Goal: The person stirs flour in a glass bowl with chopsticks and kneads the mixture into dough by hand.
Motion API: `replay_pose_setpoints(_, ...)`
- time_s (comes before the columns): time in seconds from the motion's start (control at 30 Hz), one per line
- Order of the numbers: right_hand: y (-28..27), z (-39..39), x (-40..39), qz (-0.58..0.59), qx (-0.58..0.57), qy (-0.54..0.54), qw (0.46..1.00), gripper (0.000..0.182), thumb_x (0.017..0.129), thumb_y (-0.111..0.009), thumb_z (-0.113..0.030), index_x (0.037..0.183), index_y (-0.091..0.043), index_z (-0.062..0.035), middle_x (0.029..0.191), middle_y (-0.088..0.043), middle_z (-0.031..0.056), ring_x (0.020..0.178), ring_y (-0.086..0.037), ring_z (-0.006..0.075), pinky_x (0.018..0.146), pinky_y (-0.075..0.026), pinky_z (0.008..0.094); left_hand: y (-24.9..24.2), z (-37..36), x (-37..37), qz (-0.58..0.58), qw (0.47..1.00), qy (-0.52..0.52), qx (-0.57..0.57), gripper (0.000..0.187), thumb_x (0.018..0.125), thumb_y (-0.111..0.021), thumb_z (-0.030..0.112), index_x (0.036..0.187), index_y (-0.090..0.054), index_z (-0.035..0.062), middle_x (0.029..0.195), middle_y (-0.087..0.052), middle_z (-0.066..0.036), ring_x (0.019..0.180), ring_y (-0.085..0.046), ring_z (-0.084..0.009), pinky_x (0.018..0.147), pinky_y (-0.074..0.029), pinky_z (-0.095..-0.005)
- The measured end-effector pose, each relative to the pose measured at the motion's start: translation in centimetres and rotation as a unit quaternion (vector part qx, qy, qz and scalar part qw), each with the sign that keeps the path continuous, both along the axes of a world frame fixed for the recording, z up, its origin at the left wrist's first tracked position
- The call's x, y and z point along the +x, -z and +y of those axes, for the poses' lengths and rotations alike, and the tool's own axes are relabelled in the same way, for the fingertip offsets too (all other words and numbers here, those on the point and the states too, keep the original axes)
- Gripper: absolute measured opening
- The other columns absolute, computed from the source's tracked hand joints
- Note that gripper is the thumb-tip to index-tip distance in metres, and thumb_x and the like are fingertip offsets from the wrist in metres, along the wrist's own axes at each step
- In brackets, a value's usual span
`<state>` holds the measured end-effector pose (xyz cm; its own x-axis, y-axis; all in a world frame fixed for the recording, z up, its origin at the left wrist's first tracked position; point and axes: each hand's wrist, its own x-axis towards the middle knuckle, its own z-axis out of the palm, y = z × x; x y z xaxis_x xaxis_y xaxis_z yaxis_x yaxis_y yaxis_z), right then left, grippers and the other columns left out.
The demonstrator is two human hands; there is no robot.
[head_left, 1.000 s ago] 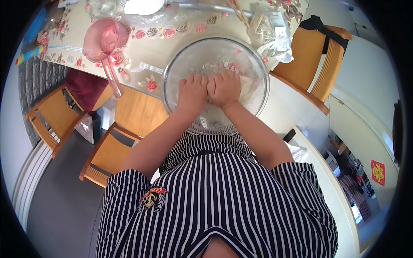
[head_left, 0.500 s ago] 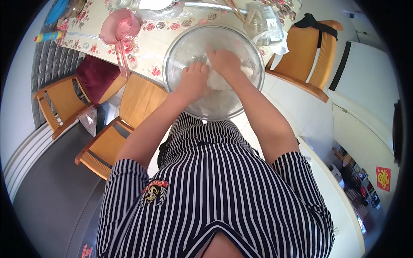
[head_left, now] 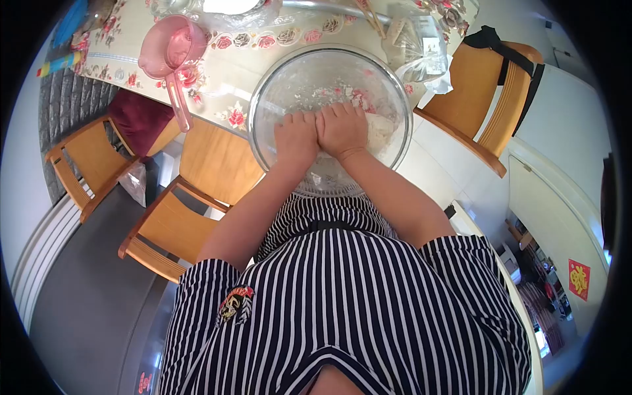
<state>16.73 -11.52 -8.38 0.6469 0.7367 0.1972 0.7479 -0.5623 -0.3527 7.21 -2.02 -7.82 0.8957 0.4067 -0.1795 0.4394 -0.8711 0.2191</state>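
Note:
A large clear glass bowl (head_left: 262, 92) stands at the table's edge in front of me, with both my hands down inside it. My left hand (head_left: 295, 136) has its fingers curled and presses into pale dough. Right beside it, touching at the thumb side, my right hand (head_left: 342, 129) is curled over the same dough (head_left: 380, 131), which shows to the right of the knuckles. Most of the dough is hidden beneath my hands. White crumbs (head_left: 322, 96) of flour or dough cling to the far inner side of the bowl.
A pink translucent long-handled scoop (head_left: 172, 49) lies on the flowered tablecloth (head_left: 227, 89) to the left. At the back right are a clear plastic bag (head_left: 418, 52) and chopsticks (head_left: 372, 18). Wooden chairs stand left (head_left: 220, 158) and right (head_left: 461, 99) of me.
My right hand has drawn back from the far side of the bowl and now lies level with my left hand, both pressing together. The crumbs at the far side have come into sight.

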Motion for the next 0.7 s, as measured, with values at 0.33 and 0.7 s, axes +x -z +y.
replay_pose_setpoints(0.33, -2.0, 4.1, 4.2, 0.218, -0.191, 0.004, 0.957, 0.03, 0.085, -0.055, -0.031, 0.072, -0.069, -0.0068, 0.082, -0.073, 0.015, 0.081, -0.069, 0.0367, 0.079, -0.05, 0.053, -2.5, 2.5, 2.5, 0.047, 0.972, -0.066, -0.222, 0.073, 0.068, -0.085, 0.056, 0.112, -0.063, 0.0018, 0.107, -0.071, -0.016, 0.102, -0.069, -0.0358, 0.085, -0.056, -0.0442)
replay_pose_setpoints(0.7, -1.0, 3.1, 2.7, 0.058, 0.039, -0.235, 0.969, 0.02, 0.083, -0.062, -0.028, 0.071, -0.068, -0.0127, 0.08, -0.061, 0.0057, 0.087, -0.059, 0.0279, 0.093, -0.045, 0.0431, -5.6, 1.9, -0.8, 0.148, 0.921, -0.118, -0.339, 0.067, 0.085, -0.073, 0.041, 0.132, -0.056, -0.0025, 0.126, -0.062, -0.029, 0.117, -0.061, -0.0438, 0.097, -0.05, -0.0469)
